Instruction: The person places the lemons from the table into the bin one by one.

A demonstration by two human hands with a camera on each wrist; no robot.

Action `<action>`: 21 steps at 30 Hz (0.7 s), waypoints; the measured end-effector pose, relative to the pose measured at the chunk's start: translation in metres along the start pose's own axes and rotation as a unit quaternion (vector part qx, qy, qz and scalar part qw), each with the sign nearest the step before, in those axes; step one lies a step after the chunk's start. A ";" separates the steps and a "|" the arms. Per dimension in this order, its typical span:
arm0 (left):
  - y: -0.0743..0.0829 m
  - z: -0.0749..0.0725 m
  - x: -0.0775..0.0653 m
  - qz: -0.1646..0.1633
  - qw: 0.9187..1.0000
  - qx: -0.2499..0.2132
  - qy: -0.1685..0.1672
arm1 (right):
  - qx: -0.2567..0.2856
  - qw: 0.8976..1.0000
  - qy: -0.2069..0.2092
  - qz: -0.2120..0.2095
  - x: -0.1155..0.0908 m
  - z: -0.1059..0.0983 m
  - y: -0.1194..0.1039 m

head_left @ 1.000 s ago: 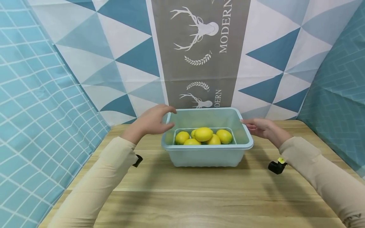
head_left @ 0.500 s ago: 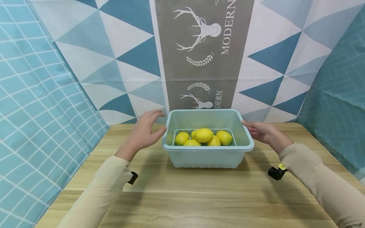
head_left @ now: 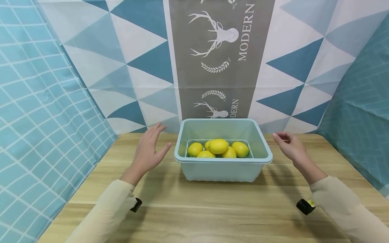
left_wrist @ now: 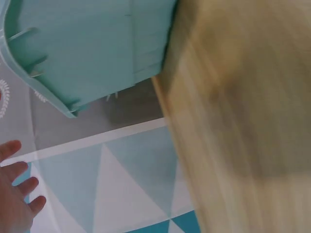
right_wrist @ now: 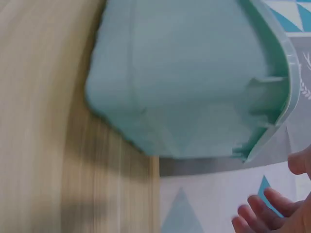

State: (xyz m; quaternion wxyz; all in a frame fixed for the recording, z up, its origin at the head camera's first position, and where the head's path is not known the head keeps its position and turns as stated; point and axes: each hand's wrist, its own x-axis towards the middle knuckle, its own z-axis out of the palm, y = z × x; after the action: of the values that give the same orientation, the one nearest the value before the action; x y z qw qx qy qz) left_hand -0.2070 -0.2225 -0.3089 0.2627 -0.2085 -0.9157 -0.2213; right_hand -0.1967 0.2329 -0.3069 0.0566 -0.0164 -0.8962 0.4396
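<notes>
A pale blue-green plastic basin (head_left: 223, 171) stands on the table with several yellow lemons (head_left: 218, 146) heaped inside. To its left, my left hand (head_left: 149, 150) is held apart from the rim, fingers extended and thumb spread, holding nothing. My right hand (head_left: 291, 145) hovers off the basin's right side, fingers loosely bent and no object in them. In the left wrist view, the basin's side wall (left_wrist: 87, 43) is seen beyond my fingertips (left_wrist: 29, 187). The right wrist view likewise shows the basin wall (right_wrist: 194, 82) with a gap to my fingers (right_wrist: 265, 208).
The wooden table (head_left: 194, 209) extends toward me in front of the basin. Behind the basin hangs a patterned cloth (head_left: 218, 67) with deer heads and triangles. Blue tiled cloth (head_left: 39, 118) closes off the left, and teal cloth (head_left: 361, 118) the right.
My left hand has drawn away leftward from the basin's rim. The right hand has let go of the rim and moved off to the right. The basin and lemons stay on the table.
</notes>
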 end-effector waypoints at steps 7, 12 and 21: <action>0.003 0.004 -0.015 -0.033 0.998 0.038 -0.047 | -0.131 0.965 0.161 -0.163 -0.020 0.003 0.017; 0.006 0.006 -0.019 -0.048 0.996 0.063 -0.049 | -0.199 0.938 0.208 -0.192 -0.027 0.006 0.024; 0.005 0.010 -0.023 -0.058 0.993 0.088 -0.044 | -0.272 0.937 0.159 -0.152 -0.026 0.003 0.033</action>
State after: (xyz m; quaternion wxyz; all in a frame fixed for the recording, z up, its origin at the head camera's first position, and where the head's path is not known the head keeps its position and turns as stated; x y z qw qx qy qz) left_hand -0.1905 -0.2198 -0.3285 0.2261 -0.1405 -0.9528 -0.1457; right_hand -0.1723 0.2486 -0.3375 0.2576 0.0362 -0.9527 0.1568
